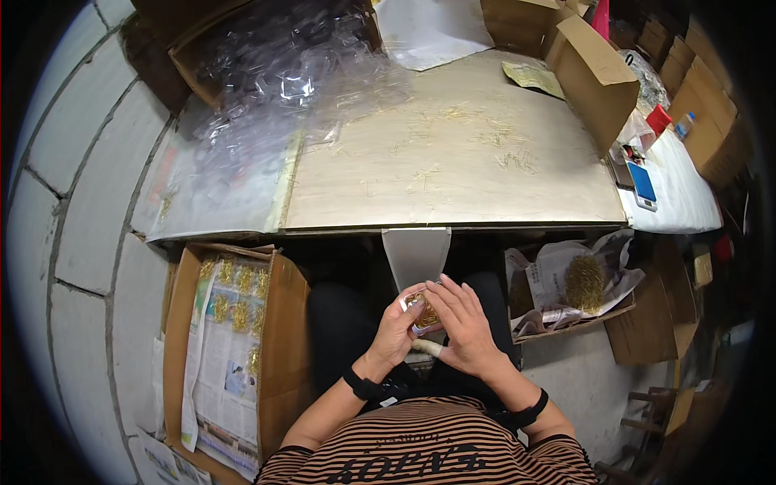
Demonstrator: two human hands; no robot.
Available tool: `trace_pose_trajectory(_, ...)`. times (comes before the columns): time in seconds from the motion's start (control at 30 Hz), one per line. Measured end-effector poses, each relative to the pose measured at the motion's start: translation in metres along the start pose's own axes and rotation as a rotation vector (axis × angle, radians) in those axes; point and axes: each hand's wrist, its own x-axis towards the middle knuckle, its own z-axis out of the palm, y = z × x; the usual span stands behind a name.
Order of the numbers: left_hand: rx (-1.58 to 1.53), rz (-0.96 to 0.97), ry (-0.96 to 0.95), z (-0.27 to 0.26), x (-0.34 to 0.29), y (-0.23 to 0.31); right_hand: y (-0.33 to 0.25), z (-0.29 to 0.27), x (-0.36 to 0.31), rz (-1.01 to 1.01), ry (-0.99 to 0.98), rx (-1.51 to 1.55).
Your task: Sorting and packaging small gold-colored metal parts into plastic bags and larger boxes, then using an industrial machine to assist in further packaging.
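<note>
Over my lap, my left hand (390, 338) is closed round a small clear box (423, 314) filled with thin gold-coloured metal pieces. They look like pins, but their exact kind is too small to tell. My right hand (464, 325) lies against the box's right side, its fingers together over the upper edge. A pale covering wraps its thumb, which points left below the box. Whether a lid is on the box cannot be seen. Several clumps of like gold pieces (240, 317) lie on newspaper in the carton (283, 356) at left.
Loose gold pieces (517, 162) are scattered across the tabletop (364, 198). A heap of clear plastic boxes (299, 85) covers its far left. At right, a paper-lined box (529, 330) holds a gold pile (586, 283). A blue-screened device (643, 184) stands above it.
</note>
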Motion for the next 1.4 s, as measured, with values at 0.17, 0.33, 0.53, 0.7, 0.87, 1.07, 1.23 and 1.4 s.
trace_pose_trajectory(0.17,0.005,0.027,-0.017,0.004,0.001,-0.001,0.014,0.008,-0.010,0.078,-0.136,0.013)
trace_pose_trajectory(0.33,-0.011,0.007,-0.033,-0.003,0.001,-0.009,0.014,0.007,-0.016,0.182,-0.187,0.074)
trace_pose_trajectory(0.53,-0.004,0.002,0.009,-0.010,0.001,-0.016,0.018,0.013,-0.016,0.192,-0.129,0.072)
trace_pose_trajectory(0.7,-0.010,-0.040,0.002,-0.003,0.001,-0.011,0.021,0.015,-0.013,0.157,-0.052,0.050)
trace_pose_trajectory(0.87,0.093,-0.034,0.072,0.003,0.002,-0.003,0.019,0.001,-0.012,0.120,0.102,-0.018)
trace_pose_trajectory(1.07,0.066,0.063,0.164,-0.009,0.015,-0.022,0.024,0.003,-0.021,0.054,-0.174,-0.150)
trace_pose_trajectory(1.23,0.091,0.008,0.148,0.004,0.018,-0.013,0.056,-0.028,-0.028,0.251,0.166,0.047)
trace_pose_trajectory(1.4,0.090,-0.075,0.008,0.031,0.036,-0.027,0.057,-0.048,-0.058,0.449,0.117,0.316)
